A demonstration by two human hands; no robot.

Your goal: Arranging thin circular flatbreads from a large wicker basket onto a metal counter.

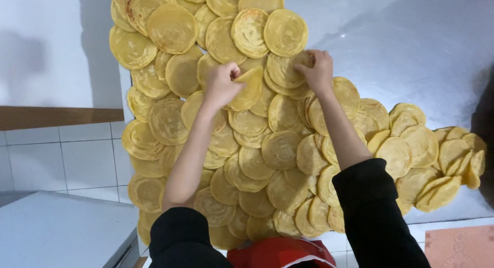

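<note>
Left hand [222,83] curled tight, pinching a folded yellow flatbread [249,88] near the top of the spread | right hand [317,70] just beside it, fingers bent, gripping the edge of a round flatbread [284,71] | pile of flatbreads [257,160] overlapping across the steel counter [411,46] | black sleeves [373,211] pushed up, below the pile

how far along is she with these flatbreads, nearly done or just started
Done: many round yellow flatbreads already lie overlapping across the steel table. In hand: the left hand pinches one flatbread by its edge, and the right hand touches a neighbouring one. Left: the frame alone cannot show how many remain to be handled.
</note>
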